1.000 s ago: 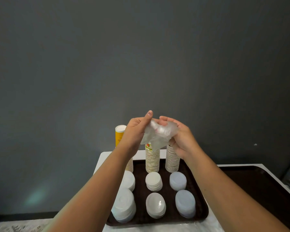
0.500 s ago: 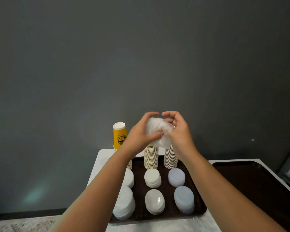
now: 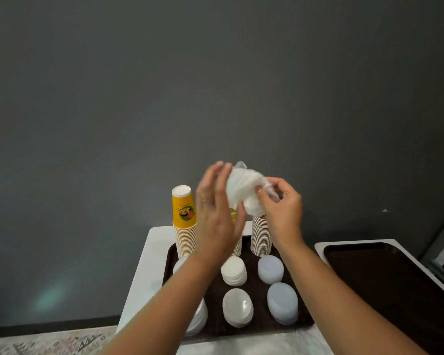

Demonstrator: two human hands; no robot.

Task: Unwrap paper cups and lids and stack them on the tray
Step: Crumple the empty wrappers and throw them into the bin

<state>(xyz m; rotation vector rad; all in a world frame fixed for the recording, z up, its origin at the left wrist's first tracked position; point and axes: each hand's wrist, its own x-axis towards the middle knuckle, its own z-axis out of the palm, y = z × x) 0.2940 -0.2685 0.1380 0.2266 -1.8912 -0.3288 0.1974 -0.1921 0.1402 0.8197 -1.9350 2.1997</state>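
Above the brown tray (image 3: 256, 326) I hold a crumpled clear plastic wrapper (image 3: 244, 190). My right hand (image 3: 280, 208) pinches its right side. My left hand (image 3: 215, 216) is blurred, its fingers spread and pressed flat against the wrapper's left side. On the tray stand three stacks of paper cups: a yellow-topped one (image 3: 183, 221) at the left, a middle one mostly hidden behind my left hand, and a right one (image 3: 261, 237). In front of them sit piles of lids: white (image 3: 233, 271), clear (image 3: 237, 307), and bluish (image 3: 270, 269) (image 3: 282, 303).
The tray rests on a white table (image 3: 144, 278) against a dark grey wall. A second, bare brown tray (image 3: 385, 283) lies to the right. A patterned rug (image 3: 49, 342) shows at the lower left. More white lids (image 3: 199, 319) lie partly hidden under my left forearm.
The wrapper has been bunched into a tighter ball. My left hand has opened from gripping it to pressing flat against it, and my right hand shifted right, pinching it.
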